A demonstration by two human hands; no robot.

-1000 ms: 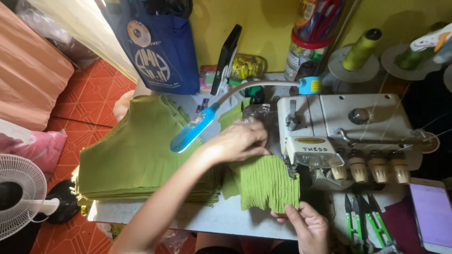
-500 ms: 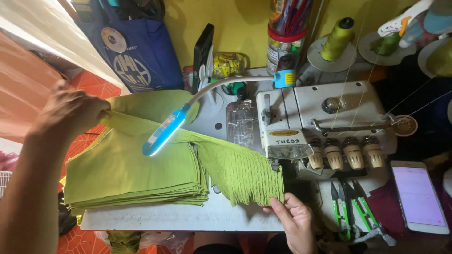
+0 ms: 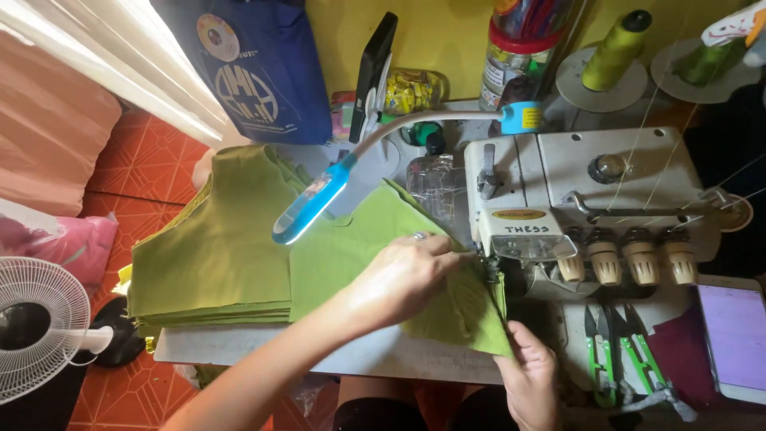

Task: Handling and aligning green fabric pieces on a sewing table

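Left hand (image 3: 403, 275) flat on green fabric (image 3: 351, 247)

Single head-worn view, looking steeply down, close over the sewing machine (image 3: 590, 199) and table (image 3: 351, 357)

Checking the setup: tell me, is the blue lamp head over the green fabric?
Yes, the blue lamp head hangs above the green fabric beside the sewing machine.

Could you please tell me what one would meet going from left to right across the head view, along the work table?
White fan → stack of green fabric → blue lamp head → left hand → right hand → green-handled snips → phone.
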